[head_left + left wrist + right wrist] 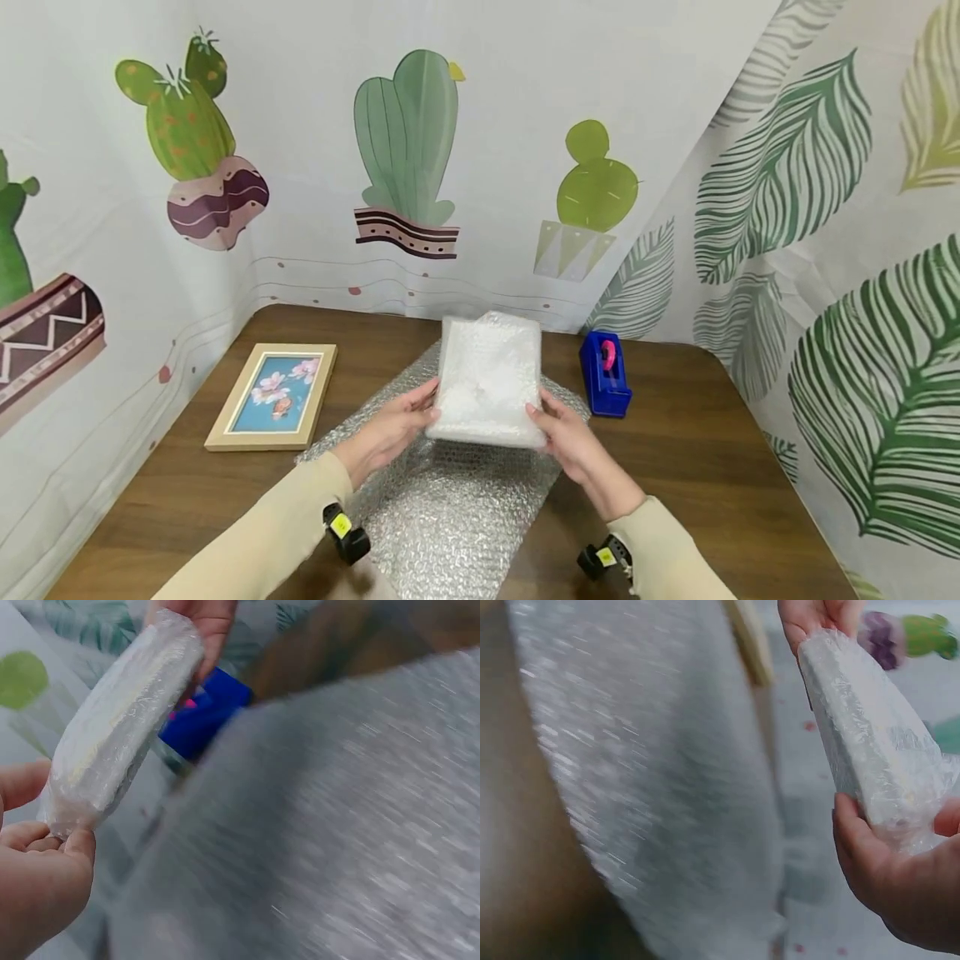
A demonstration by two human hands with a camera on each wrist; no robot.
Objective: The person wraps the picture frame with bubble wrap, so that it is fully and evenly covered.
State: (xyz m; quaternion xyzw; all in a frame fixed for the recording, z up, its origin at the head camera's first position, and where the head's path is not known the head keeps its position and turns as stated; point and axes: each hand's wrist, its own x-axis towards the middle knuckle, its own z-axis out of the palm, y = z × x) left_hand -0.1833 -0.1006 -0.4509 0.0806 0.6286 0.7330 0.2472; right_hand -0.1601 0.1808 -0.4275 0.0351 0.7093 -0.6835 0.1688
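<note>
Between both hands is a flat rectangular package (489,379) wrapped in clear plastic, raised above a sheet of bubble wrap (457,517). My left hand (390,429) grips its left edge, thumb on the near face. Its right edge is gripped by my right hand (566,433) in the same way. In the left wrist view the package (120,724) shows a pale yellowish side through crinkled film. The right wrist view shows the package (870,731) end-on, held at both sides. What lies inside the wrapping is hidden.
A wooden picture frame (326,392) with a flower picture lies on the brown table (675,467) to the left. On the right stands a blue tape dispenser (606,375) with a pink core. A printed cloth (495,167) hangs behind the table.
</note>
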